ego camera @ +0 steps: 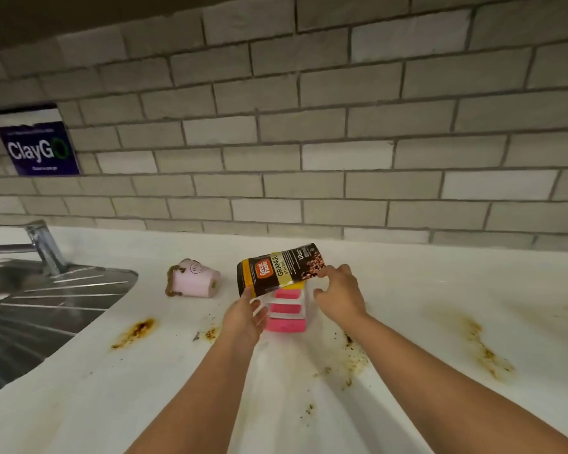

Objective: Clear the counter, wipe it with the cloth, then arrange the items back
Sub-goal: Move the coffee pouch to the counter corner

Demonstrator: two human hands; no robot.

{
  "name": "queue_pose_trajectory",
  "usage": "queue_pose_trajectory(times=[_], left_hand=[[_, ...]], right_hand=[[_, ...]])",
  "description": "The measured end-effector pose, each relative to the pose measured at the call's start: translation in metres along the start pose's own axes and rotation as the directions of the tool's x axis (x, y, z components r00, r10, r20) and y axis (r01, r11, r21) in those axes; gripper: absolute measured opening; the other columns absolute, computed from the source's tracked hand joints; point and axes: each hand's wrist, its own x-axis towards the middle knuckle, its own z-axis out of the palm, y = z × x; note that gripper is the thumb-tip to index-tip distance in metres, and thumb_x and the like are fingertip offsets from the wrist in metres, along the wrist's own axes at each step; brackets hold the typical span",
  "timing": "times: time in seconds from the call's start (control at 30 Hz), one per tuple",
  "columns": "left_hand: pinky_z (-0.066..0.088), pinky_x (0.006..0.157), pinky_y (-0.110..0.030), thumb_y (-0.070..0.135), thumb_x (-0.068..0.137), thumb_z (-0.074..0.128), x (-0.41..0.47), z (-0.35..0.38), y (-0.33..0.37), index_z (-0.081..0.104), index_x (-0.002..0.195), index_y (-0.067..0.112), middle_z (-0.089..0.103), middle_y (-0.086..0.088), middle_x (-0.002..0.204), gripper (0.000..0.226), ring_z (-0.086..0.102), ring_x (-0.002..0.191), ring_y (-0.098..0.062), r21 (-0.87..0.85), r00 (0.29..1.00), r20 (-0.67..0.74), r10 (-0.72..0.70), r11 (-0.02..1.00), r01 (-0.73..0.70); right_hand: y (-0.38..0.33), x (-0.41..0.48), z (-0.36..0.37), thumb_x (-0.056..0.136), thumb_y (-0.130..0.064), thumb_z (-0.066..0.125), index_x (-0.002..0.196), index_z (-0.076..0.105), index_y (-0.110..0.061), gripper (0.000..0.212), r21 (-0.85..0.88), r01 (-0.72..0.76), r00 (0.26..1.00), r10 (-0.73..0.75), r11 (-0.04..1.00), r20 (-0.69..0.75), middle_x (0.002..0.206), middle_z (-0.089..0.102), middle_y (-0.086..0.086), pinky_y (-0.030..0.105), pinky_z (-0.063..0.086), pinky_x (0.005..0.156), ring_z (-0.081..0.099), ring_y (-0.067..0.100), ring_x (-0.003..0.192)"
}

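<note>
The white counter (440,290) runs back to a grey tiled wall (309,126). On its left side it is cut off by the steel sink (30,316), whose ribbed drainer edge curves in toward the middle, with the faucet (43,247) standing at the back corner. To the right of the hands the surface lies broad and bare of objects as far as the frame's edge. It is marked there by a long brown stain (486,348), and dark crumbs (351,358) lie near the right forearm. A smaller brown smear (135,332) sits close to the sink's rim.

The coffee packet (281,268) is in the middle of the counter. It is tilted and lifted over a stack of pink and yellow sponges (287,317) in clear wrap, covering the stack's top. The packet is dark brown with a yellow band, an orange logo, coffee beans printed at one end and the word "GRANUL" readable.

The left hand (245,317) pinches the packet's lower left corner, thumb on top. The right hand (341,294) reaches its fingertips to the lower right corner with the thumb spread below. Whether it actually grips there cannot be told from this angle.

Just left of the packet a pink mug (195,278) lies on its side, brown liquid pooled at its mouth. A purple sign (36,144) reading "ClayGo" is fixed to the wall above the sink.
</note>
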Motion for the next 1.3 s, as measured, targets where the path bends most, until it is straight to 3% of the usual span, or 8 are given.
queue_pose_trajectory(times=[0.2, 0.4, 0.57, 0.83, 0.93, 1.1, 1.2, 1.3], left_hand=[[0.049, 0.065, -0.026, 0.009, 0.096, 0.047, -0.005, 0.009, 0.013, 0.052, 0.097, 0.005, 0.058, -0.005, 0.084, 0.006, 0.056, 0.075, -0.016, 0.058, 0.949, 0.066, 0.308, 0.948, -0.312], [0.051, 0.051, -0.018, 0.007, 0.094, 0.049, -0.036, 0.051, 0.032, 0.049, 0.075, 0.01, 0.058, -0.008, 0.08, 0.02, 0.06, 0.062, -0.01, 0.09, 0.814, 0.215, 0.54, 0.819, -0.567], [0.054, 0.061, -0.027, 0.005, 0.091, 0.05, -0.068, 0.076, 0.025, 0.052, 0.074, 0.011, 0.059, -0.008, 0.077, 0.018, 0.061, 0.063, -0.014, 0.077, 0.728, 0.349, 0.59, 0.756, -0.65], [0.053, 0.072, -0.033, 0.025, 0.091, 0.058, -0.106, 0.106, -0.007, 0.058, 0.079, 0.012, 0.059, 0.004, 0.07, 0.017, 0.058, 0.07, -0.013, 0.062, 0.598, 0.581, 0.552, 0.702, -0.71], [0.052, 0.065, -0.022, 0.027, 0.094, 0.053, -0.111, 0.117, -0.026, 0.058, 0.09, 0.011, 0.062, 0.005, 0.08, 0.017, 0.062, 0.079, -0.012, 0.102, 0.644, 0.573, 0.507, 0.735, -0.67], [0.047, 0.096, -0.043, 0.02, 0.094, 0.053, -0.116, 0.135, -0.073, 0.053, 0.109, 0.017, 0.055, -0.007, 0.123, 0.016, 0.053, 0.11, -0.027, 0.379, 0.795, 0.514, 0.321, 0.747, -0.546], [0.046, 0.089, -0.037, 0.019, 0.098, 0.045, -0.142, 0.15, -0.104, 0.042, 0.134, 0.012, 0.047, -0.009, 0.136, 0.037, 0.049, 0.119, -0.029, 0.453, 0.786, 0.599, 0.15, 0.746, -0.488], [0.046, 0.074, -0.034, 0.016, 0.1, 0.039, -0.18, 0.171, -0.141, 0.045, 0.132, 0.011, 0.055, -0.011, 0.125, 0.033, 0.055, 0.106, -0.028, 0.461, 0.724, 0.689, 0.046, 0.742, -0.486]], right_hand=[[-0.013, 0.001, 0.01, 0.088, -0.015, 0.054, 0.133, 0.042, -0.02, 0.047, -0.177, 0.052, 0.995, -0.065, 0.983, -0.071, 0.126, 0.036, 0.006, 0.031, 0.048, 0.078, 0.036, 0.023, 0.118], [-0.035, -0.002, 0.004, 0.086, -0.03, 0.06, 0.133, 0.037, -0.02, 0.053, -0.221, 0.092, 0.986, -0.12, 0.971, -0.118, 0.122, 0.037, 0.007, 0.036, 0.049, 0.077, 0.048, 0.026, 0.11], [-0.032, -0.012, -0.019, 0.095, -0.036, 0.043, 0.12, 0.05, -0.015, 0.033, -0.251, 0.053, 0.968, -0.112, 0.966, -0.226, 0.115, 0.051, 0.006, 0.032, 0.043, 0.069, 0.059, 0.027, 0.099], [0.001, -0.043, -0.07, 0.093, -0.018, 0.043, 0.101, 0.062, -0.011, 0.022, -0.222, -0.109, 0.941, 0.028, 0.969, -0.337, 0.1, 0.065, 0.008, 0.03, 0.039, 0.065, 0.06, 0.03, 0.092], [0.024, -0.058, -0.093, 0.097, -0.024, 0.042, 0.105, 0.064, -0.014, 0.026, -0.182, -0.171, 0.921, 0.092, 0.968, -0.379, 0.101, 0.067, 0.008, 0.03, 0.043, 0.067, 0.062, 0.028, 0.092], [0.065, -0.091, -0.145, 0.097, -0.034, 0.044, 0.107, 0.064, -0.013, 0.031, -0.087, -0.217, 0.912, 0.17, 0.972, -0.373, 0.101, 0.068, 0.008, 0.032, 0.047, 0.07, 0.062, 0.026, 0.092], [0.092, -0.117, -0.179, 0.096, -0.035, 0.046, 0.106, 0.063, -0.01, 0.032, -0.025, -0.239, 0.905, 0.213, 0.971, -0.369, 0.101, 0.067, 0.009, 0.031, 0.046, 0.069, 0.061, 0.026, 0.092], [0.122, -0.153, -0.215, 0.096, -0.033, 0.048, 0.105, 0.063, -0.011, 0.029, 0.025, -0.268, 0.889, 0.257, 0.963, -0.378, 0.093, 0.065, 0.006, 0.034, 0.05, 0.071, 0.059, 0.022, 0.083]])
